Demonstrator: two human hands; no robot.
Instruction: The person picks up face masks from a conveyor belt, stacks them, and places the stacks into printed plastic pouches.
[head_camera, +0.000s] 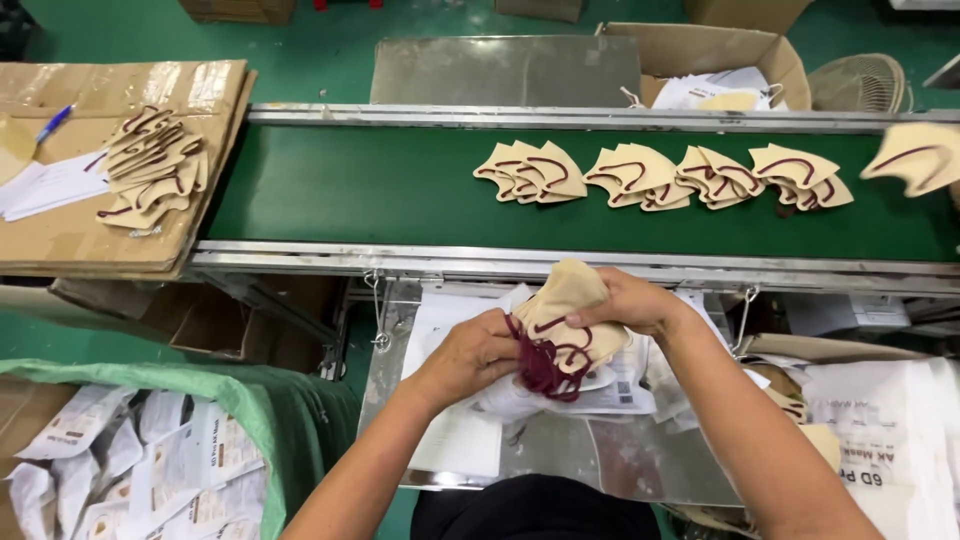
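Both hands grip one stack of beige masks (570, 320): left hand (470, 355) fingers are curled around the dark-red loops, right hand (625, 300) fingers pinch its top. Edges should be kept aligned above the white pouch (600, 385).

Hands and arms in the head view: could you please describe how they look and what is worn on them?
Both the left hand and the right hand are bare: no gloves, rings, watch or bracelet visible. Both forearms are uncovered to the frame's lower edge, with no sleeves in view.
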